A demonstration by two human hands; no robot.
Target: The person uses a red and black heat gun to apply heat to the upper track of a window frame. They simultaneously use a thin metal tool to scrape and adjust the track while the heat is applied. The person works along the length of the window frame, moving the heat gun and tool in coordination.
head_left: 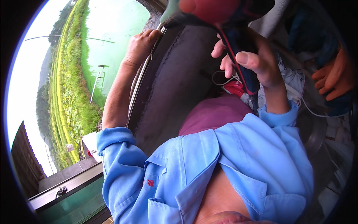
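My right hand (263,67) is wrapped loosely round the dark handle of a red and black hair dryer (210,8), with the thumb on the near side. Its dark nozzle points left, toward the window frame (138,80); the top of the dryer is cut off by the picture's edge. Up by the frame's far end, my left hand (143,44) is closed, its fingertips pressed at the frame's edge just below the nozzle. A thin pale strand hangs beside those fingers. What they pinch is hidden.
Orange rubber gloves (335,72) hang at the right. Near my lap are a red and white object (234,89) and a white cord (311,112). Through the window at left show green water (112,22) and plants. A latch (60,191) sits on the lower frame.
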